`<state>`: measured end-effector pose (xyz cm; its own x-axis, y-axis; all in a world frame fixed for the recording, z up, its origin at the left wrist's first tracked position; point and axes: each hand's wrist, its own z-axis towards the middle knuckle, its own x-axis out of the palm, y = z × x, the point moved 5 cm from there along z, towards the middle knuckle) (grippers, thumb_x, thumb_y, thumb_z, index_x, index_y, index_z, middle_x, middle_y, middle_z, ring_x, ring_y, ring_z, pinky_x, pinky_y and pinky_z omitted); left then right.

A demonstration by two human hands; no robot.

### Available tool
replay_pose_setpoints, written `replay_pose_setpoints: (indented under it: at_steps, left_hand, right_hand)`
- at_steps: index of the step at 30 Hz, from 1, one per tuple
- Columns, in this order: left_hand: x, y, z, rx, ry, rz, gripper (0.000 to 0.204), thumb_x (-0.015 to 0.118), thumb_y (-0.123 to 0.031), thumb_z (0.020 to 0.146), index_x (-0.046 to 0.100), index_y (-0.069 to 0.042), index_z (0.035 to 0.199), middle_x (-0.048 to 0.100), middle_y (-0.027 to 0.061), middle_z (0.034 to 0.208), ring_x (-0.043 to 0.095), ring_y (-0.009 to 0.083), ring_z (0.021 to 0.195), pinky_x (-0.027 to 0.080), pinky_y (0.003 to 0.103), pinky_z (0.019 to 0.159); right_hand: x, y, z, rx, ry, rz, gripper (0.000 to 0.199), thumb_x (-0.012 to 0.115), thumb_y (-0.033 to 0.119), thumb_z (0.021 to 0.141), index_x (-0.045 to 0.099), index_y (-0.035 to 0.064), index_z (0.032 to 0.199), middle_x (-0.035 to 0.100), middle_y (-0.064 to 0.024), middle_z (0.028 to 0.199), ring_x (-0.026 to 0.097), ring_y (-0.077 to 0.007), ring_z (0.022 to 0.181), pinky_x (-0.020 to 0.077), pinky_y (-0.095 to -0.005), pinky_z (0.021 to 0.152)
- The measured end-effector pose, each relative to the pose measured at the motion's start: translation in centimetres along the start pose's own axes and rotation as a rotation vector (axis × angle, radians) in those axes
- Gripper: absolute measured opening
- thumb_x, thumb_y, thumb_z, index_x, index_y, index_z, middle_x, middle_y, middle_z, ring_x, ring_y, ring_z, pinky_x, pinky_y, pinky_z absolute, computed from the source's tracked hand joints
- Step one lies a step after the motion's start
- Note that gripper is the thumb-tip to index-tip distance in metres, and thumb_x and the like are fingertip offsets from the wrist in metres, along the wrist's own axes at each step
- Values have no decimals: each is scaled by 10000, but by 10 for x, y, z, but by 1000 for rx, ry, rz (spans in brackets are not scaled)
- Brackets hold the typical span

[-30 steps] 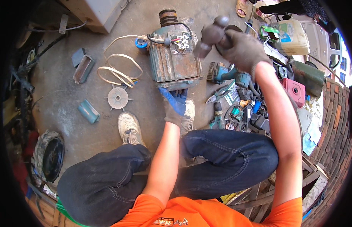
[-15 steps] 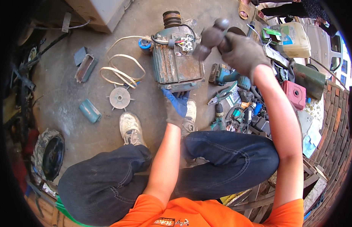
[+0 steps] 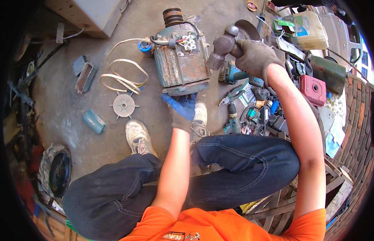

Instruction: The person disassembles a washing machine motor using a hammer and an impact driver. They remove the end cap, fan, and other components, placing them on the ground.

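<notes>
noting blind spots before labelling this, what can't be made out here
- Left hand: in the head view, its fingertips are hidden by the end of the motor.
- Hammer: most of its handle, head view, is hidden by the right hand.
- Sandal: cut off by the head view's upper edge.

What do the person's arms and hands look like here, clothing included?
The left hand wears a work glove, blue toward the fingers and grey near the wrist. The right hand wears a glove that looks grey-brown. Both forearms are bare below short orange sleeves. No cables show on either arm.
</notes>
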<state>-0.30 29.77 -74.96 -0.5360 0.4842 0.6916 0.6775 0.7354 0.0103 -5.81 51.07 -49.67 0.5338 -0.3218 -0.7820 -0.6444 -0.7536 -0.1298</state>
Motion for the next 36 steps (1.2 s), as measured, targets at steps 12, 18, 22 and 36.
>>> replay_pose_setpoints:
  at_steps: [12,18,22,36]
  left_hand:
    - [11,3,-7,93,27,255,666,606,-618,919,485,-196,1420,577,35,1328,589,210,1126,524,371,964]
    - [10,1,-1,-38,-47,103,651,506,-660,954,500,-201,1415,554,67,1384,569,242,1186,530,394,963]
    - [4,-4,1,-26,23,118,665,486,-674,956,491,-211,1433,529,68,1431,546,257,1236,516,414,992]
    - [-3,-2,7,-98,42,100,675,461,-699,950,498,-220,1424,536,75,1421,572,270,1206,535,422,969]
  right_hand:
    - [15,3,-2,-113,54,-138,333,589,200,827,675,116,1138,704,-189,1091,656,-372,1078,513,-454,920]
    - [11,15,-6,-143,46,-156,328,576,189,856,677,113,1159,705,-184,1130,662,-352,1103,519,-440,939]
    - [-12,19,-2,-124,-170,-84,332,588,215,831,679,114,1134,709,-176,1104,666,-348,1073,515,-433,941]
    - [18,34,-5,-242,-40,-170,290,588,160,840,641,84,1115,707,-175,1080,665,-345,1068,504,-450,934]
